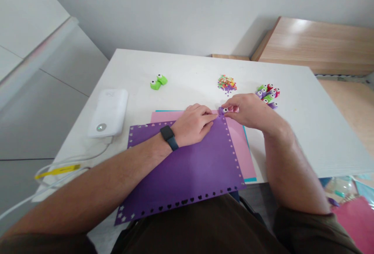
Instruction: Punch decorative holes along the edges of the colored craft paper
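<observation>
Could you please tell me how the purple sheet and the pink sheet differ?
The purple sheet lies on top, while the pink sheet is partly covered beneath it. The purple sheet has punched shapes along its edges; the pink sheet shows none on its visible part. Both are single-coloured and straight-edged.

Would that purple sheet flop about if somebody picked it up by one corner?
The purple sheet looks thin, so it is probably light for its size. Its near edge juts past the table without obvious sagging, suggesting some stiffness, though it may bend when lifted. The cut-out shapes along its edges could make it tear more easily there.
</observation>
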Available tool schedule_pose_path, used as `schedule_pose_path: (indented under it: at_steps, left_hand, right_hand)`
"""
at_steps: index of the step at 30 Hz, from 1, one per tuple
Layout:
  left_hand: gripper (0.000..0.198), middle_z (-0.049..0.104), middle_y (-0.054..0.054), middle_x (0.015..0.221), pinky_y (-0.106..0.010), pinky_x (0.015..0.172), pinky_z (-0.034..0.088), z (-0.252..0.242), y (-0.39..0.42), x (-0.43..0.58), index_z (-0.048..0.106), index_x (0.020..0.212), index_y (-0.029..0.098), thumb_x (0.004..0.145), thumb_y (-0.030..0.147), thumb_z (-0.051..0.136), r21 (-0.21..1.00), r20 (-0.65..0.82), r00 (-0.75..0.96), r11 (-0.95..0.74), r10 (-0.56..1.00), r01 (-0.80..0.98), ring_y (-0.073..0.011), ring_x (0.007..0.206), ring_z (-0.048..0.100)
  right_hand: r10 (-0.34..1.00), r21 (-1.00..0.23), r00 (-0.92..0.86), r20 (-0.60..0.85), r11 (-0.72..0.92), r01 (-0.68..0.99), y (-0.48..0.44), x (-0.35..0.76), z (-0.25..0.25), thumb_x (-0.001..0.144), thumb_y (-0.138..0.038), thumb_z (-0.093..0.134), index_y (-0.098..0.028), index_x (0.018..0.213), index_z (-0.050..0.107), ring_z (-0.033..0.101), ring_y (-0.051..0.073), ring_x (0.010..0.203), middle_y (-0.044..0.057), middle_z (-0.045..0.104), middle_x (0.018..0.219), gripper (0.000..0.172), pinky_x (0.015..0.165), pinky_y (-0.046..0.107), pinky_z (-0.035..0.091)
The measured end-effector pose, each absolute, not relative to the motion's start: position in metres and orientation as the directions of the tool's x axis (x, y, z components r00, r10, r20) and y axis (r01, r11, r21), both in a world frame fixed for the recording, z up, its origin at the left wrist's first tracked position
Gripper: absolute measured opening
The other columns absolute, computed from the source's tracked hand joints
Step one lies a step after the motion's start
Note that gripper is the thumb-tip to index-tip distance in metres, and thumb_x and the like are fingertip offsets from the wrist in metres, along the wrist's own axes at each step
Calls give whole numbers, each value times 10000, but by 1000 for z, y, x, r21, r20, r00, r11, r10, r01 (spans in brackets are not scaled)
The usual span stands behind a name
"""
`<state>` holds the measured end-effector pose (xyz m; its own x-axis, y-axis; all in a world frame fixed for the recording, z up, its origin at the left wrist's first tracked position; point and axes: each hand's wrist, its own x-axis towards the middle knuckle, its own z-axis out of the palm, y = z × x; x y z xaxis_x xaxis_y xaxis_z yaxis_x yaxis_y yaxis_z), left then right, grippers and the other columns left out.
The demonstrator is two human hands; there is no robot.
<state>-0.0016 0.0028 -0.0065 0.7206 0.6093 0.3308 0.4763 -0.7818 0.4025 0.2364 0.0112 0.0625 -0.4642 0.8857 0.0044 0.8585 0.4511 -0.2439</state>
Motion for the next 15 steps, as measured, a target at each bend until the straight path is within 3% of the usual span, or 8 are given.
schedule_pose_path:
  at_steps: [15]
  left_hand:
    - [306, 687, -99, 1204, -458, 995, 471, -7, 3, -1, 704, 1257, 213, 1029, 264, 506, 401, 328, 721, -781, 610, 478, -245, 1103, 594]
  right_hand:
    - [874, -230, -485, 32, 479, 847, 10, 237, 63, 878, -246, 682, -239, 978, 834, 700, 193, 769, 39, 788, 864, 183, 737, 311, 489]
